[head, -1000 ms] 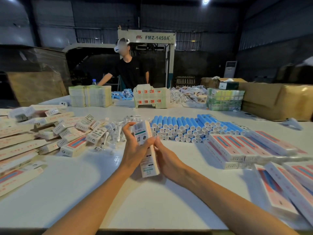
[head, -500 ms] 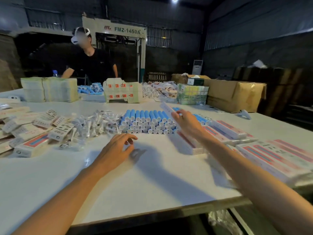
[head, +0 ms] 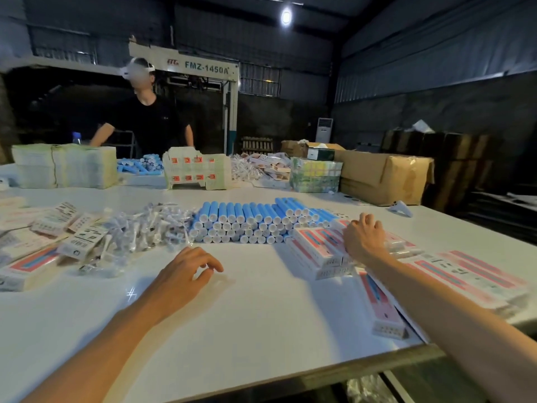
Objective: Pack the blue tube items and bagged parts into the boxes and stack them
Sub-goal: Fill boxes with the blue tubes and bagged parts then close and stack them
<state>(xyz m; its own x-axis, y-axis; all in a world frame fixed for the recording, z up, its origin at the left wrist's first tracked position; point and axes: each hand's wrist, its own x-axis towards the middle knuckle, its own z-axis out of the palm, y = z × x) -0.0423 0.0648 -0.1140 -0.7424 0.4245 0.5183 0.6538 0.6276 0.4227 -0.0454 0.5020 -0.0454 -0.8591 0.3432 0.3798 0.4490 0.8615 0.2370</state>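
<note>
now that the box both hands held a second ago has gone across to the right, the right hand [head: 363, 237] sits on top of the stacked boxes [head: 318, 251] at the right of the desk [head: 261, 309], fingers bent over the topmost one; whether it grips or only presses i cannot tell. the left hand [head: 186, 274] has let go and hovers low over bare desk, fingers loosely curled, holding nothing, well apart from the right. that reads as one box packed and stacked, with the next one due. the blue tubes [head: 247, 219] lie piled mid-desk, the bagged parts [head: 145, 231] heaped just left of them, loose boxes [head: 78, 242] further left, probably unfilled. the stacked boxes are closed, so their contents are hidden; the brown carton [head: 386, 175] at the back shows nothing inside either.
</note>
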